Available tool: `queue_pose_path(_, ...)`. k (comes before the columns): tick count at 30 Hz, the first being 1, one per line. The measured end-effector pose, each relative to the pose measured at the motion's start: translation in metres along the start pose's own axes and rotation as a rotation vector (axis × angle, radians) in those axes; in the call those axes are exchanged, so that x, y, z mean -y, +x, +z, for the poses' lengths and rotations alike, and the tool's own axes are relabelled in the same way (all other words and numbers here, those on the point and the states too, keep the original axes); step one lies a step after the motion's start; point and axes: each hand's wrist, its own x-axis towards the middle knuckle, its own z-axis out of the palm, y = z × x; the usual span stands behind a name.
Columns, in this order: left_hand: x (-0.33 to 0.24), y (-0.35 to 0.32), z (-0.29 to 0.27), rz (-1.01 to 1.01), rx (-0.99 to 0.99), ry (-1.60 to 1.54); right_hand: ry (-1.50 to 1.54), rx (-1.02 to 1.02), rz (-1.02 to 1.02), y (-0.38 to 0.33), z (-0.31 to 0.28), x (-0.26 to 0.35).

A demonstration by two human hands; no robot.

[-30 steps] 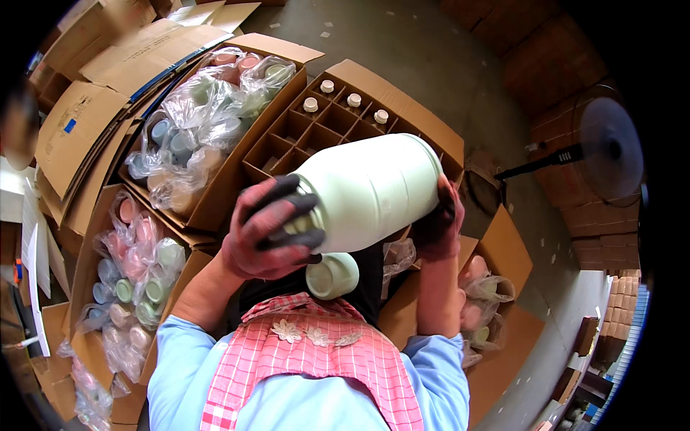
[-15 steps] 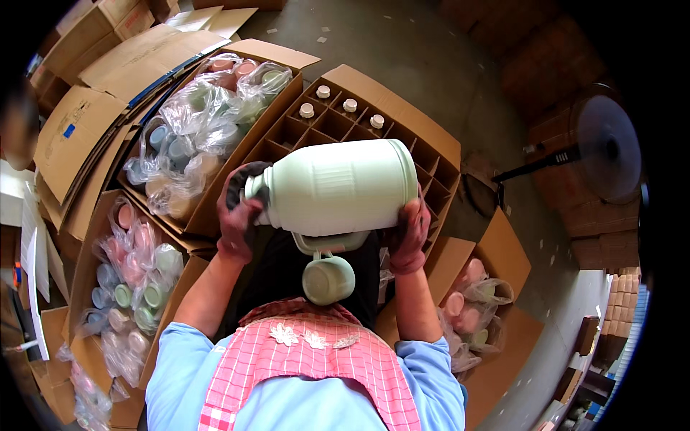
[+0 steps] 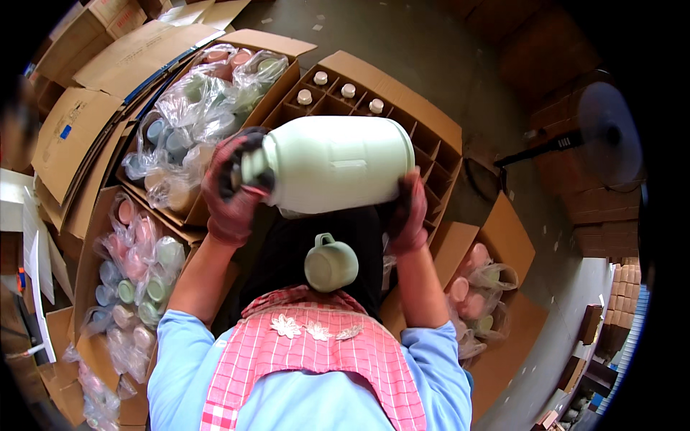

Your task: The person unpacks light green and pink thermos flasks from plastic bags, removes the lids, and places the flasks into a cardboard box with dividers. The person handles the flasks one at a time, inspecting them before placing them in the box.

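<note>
Farther from the green mug [image 3: 330, 266] now, your pale-green jug [image 3: 341, 164] looks stiff, slippery; left hand [image 3: 233, 197] grips its neck, right hand [image 3: 410, 215] its base, sensible holds.

At the right side there is a standing fan [image 3: 609, 133], its blades blurred, with a black pole [image 3: 539, 149] which slants in the view. Behind it, brown cartons [image 3: 595, 215] are stacked in a dim wall. The grey floor [image 3: 402, 36] carries several small whitish scraps [image 3: 317, 27]. At the upper left, flattened cardboard sheets [image 3: 86, 115] lie one over another; one bears a blue patch [image 3: 65, 132]. Near the left edge are thin white sheets [image 3: 37, 287], of which the material is unclear.
</note>
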Motion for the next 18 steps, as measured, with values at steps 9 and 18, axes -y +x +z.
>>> queue_pose_path(9, 0.031, 0.01, -0.029, -0.159, 0.106, 0.062, -0.203, 0.096, -0.035, 0.004, 0.002, 0.087)
queue_pose_path(18, 0.071, -0.013, -0.027, -0.091, 0.62, 0.226, -1.212, 0.355, -1.004, 0.0, -0.005, 0.12)
